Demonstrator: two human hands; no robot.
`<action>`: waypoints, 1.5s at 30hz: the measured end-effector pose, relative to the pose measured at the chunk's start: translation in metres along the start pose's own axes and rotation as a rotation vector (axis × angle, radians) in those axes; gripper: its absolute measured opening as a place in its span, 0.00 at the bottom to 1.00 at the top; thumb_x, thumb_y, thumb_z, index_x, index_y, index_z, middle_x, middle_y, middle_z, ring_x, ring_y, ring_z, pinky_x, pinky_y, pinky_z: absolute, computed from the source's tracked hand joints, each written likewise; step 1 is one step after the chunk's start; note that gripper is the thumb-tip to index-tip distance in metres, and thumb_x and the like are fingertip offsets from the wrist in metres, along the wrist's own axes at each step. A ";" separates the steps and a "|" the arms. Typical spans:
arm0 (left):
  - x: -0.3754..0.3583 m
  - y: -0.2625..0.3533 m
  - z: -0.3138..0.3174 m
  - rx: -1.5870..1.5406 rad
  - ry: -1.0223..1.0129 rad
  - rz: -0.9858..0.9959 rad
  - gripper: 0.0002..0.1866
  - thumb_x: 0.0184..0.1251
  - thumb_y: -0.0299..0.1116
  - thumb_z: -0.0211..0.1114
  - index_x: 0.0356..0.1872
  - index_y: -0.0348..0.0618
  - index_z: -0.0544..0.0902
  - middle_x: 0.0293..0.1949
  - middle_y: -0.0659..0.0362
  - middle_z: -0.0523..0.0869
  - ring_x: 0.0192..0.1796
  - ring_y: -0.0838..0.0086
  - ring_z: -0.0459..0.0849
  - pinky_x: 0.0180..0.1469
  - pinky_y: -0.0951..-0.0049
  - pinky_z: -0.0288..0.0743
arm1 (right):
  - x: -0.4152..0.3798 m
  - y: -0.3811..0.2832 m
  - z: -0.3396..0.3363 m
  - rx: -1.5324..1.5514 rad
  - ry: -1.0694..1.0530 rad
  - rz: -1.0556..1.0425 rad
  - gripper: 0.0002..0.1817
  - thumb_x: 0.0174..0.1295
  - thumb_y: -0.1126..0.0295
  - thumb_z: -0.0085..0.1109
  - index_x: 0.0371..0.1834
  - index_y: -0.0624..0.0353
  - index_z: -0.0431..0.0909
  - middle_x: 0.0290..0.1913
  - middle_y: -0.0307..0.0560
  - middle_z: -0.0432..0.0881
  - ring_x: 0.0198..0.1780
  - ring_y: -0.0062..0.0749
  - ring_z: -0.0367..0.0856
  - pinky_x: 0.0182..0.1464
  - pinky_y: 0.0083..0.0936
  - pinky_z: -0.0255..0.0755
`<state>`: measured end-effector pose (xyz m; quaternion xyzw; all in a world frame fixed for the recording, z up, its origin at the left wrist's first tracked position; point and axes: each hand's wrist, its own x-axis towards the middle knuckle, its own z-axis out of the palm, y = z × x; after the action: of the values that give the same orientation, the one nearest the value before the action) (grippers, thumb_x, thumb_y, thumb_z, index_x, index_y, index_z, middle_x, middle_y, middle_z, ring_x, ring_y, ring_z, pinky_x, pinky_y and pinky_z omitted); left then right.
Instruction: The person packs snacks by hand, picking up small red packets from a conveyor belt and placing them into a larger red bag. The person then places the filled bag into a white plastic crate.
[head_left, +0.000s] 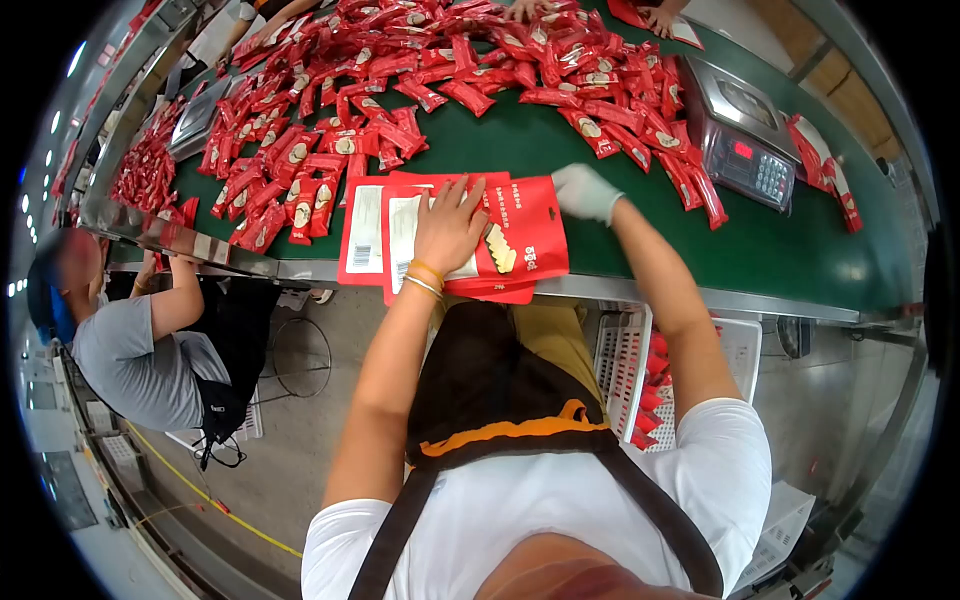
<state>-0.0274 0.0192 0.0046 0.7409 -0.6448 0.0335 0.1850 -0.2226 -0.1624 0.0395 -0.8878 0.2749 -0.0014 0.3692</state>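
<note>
Several flat red pouches (535, 225) lie in a loose, overlapping stack at the near edge of the green table. The top one carries white lettering and a picture of pale food pieces; white label panels with barcodes show on the left ones. My left hand (450, 228) is bare and lies on the stack with its fingers spread. A pale glove covers my right hand (588, 194). Its fingers are drawn together at the top right corner of a pouch, and the fingertips are partly hidden.
Small red wrapped packets (400, 70) cover much of the green table (470, 145). A digital scale (745, 135) stands on the right, another scale (197, 120) on the left. White baskets (625, 370) with red packs stand below. A co-worker (150, 340) sits left; other people's hands reach in at the far side.
</note>
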 end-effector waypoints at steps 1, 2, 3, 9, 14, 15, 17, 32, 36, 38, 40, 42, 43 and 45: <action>0.000 0.001 0.001 -0.016 -0.003 -0.021 0.29 0.72 0.47 0.50 0.72 0.51 0.68 0.69 0.50 0.72 0.72 0.53 0.67 0.74 0.44 0.49 | 0.016 0.039 -0.013 0.089 0.147 -0.088 0.15 0.58 0.63 0.60 0.45 0.56 0.84 0.46 0.49 0.86 0.46 0.47 0.85 0.51 0.32 0.77; -0.001 0.005 -0.004 -0.017 0.011 -0.016 0.29 0.73 0.45 0.49 0.73 0.50 0.67 0.67 0.50 0.74 0.71 0.54 0.68 0.74 0.46 0.50 | 0.033 0.064 -0.025 -0.234 0.527 -0.179 0.15 0.57 0.62 0.62 0.45 0.57 0.84 0.45 0.51 0.85 0.49 0.45 0.83 0.53 0.34 0.76; -0.002 0.005 -0.002 -0.019 0.009 -0.022 0.29 0.73 0.45 0.49 0.73 0.50 0.67 0.67 0.50 0.74 0.71 0.54 0.68 0.74 0.46 0.50 | 0.048 0.075 -0.032 0.095 0.732 0.120 0.21 0.57 0.63 0.66 0.52 0.59 0.81 0.48 0.54 0.85 0.52 0.44 0.83 0.56 0.34 0.74; 0.001 -0.001 -0.003 -0.087 0.007 -0.078 0.29 0.72 0.46 0.50 0.70 0.45 0.69 0.64 0.51 0.77 0.69 0.59 0.71 0.74 0.46 0.50 | 0.053 0.074 -0.025 -0.375 0.571 0.305 0.29 0.57 0.61 0.67 0.62 0.56 0.74 0.53 0.56 0.83 0.58 0.51 0.79 0.60 0.37 0.72; 0.000 -0.003 0.000 -0.147 0.067 -0.092 0.26 0.71 0.44 0.53 0.65 0.43 0.75 0.57 0.51 0.81 0.64 0.61 0.74 0.72 0.45 0.52 | -0.055 0.050 0.008 -0.024 0.539 0.078 0.24 0.57 0.60 0.67 0.56 0.56 0.80 0.48 0.56 0.83 0.52 0.48 0.81 0.55 0.36 0.74; 0.001 -0.002 0.000 -0.142 0.049 -0.093 0.26 0.71 0.45 0.53 0.64 0.43 0.75 0.56 0.51 0.81 0.64 0.61 0.75 0.72 0.45 0.51 | -0.074 0.053 0.013 0.014 0.536 0.078 0.24 0.56 0.60 0.67 0.56 0.56 0.81 0.47 0.55 0.83 0.50 0.46 0.82 0.54 0.34 0.74; 0.001 0.000 0.003 -0.141 0.071 -0.095 0.25 0.71 0.45 0.53 0.64 0.43 0.76 0.55 0.50 0.81 0.63 0.61 0.75 0.73 0.43 0.51 | -0.102 0.034 0.011 0.047 0.347 0.105 0.23 0.56 0.62 0.68 0.56 0.56 0.82 0.43 0.53 0.82 0.45 0.42 0.81 0.52 0.31 0.74; -0.006 -0.007 -0.005 -0.029 0.039 0.024 0.29 0.71 0.53 0.52 0.69 0.53 0.72 0.69 0.55 0.73 0.71 0.54 0.67 0.72 0.34 0.49 | -0.012 -0.006 0.072 0.261 -0.188 -0.577 0.24 0.66 0.64 0.61 0.64 0.58 0.73 0.61 0.45 0.80 0.59 0.33 0.80 0.61 0.32 0.74; -0.006 0.002 -0.017 0.025 -0.069 0.032 0.30 0.73 0.53 0.50 0.71 0.53 0.69 0.71 0.53 0.70 0.73 0.52 0.64 0.72 0.35 0.47 | 0.011 -0.009 0.095 0.479 -0.133 -0.377 0.25 0.66 0.63 0.61 0.64 0.58 0.73 0.61 0.45 0.79 0.59 0.33 0.80 0.61 0.32 0.74; -0.006 0.006 -0.015 0.050 -0.072 0.041 0.30 0.73 0.53 0.49 0.71 0.53 0.69 0.70 0.52 0.71 0.73 0.53 0.65 0.72 0.34 0.46 | 0.023 -0.012 0.116 0.593 -0.063 -0.324 0.25 0.66 0.62 0.62 0.64 0.58 0.73 0.61 0.45 0.79 0.59 0.33 0.80 0.61 0.32 0.74; -0.007 0.010 -0.013 0.034 -0.087 0.064 0.29 0.73 0.52 0.48 0.71 0.54 0.70 0.69 0.53 0.72 0.73 0.54 0.66 0.71 0.30 0.42 | 0.031 -0.017 0.136 0.682 0.003 -0.298 0.25 0.66 0.62 0.62 0.65 0.58 0.73 0.62 0.45 0.79 0.59 0.33 0.79 0.61 0.32 0.74; -0.006 0.017 -0.007 0.030 -0.088 0.061 0.28 0.74 0.51 0.48 0.70 0.53 0.70 0.69 0.54 0.72 0.72 0.54 0.67 0.71 0.28 0.41 | 0.036 -0.021 0.149 0.745 0.050 -0.291 0.26 0.65 0.61 0.62 0.65 0.58 0.73 0.62 0.45 0.79 0.59 0.33 0.79 0.61 0.32 0.74; -0.004 0.018 -0.005 0.017 -0.089 0.052 0.28 0.74 0.51 0.48 0.70 0.53 0.71 0.69 0.55 0.73 0.72 0.55 0.67 0.71 0.27 0.40 | 0.039 -0.022 0.152 0.763 0.059 -0.292 0.26 0.65 0.61 0.62 0.65 0.58 0.73 0.62 0.44 0.79 0.59 0.33 0.79 0.61 0.32 0.74; 0.001 0.015 -0.001 0.013 -0.093 0.048 0.27 0.74 0.50 0.48 0.70 0.53 0.72 0.70 0.56 0.72 0.72 0.57 0.67 0.70 0.25 0.38 | 0.047 -0.024 0.155 0.778 0.063 -0.298 0.26 0.65 0.61 0.62 0.65 0.58 0.73 0.62 0.44 0.79 0.59 0.33 0.79 0.61 0.32 0.74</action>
<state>-0.0414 0.0174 0.0096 0.7271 -0.6701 0.0075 0.1490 -0.1393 -0.0705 -0.0670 -0.7118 0.1337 -0.1855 0.6641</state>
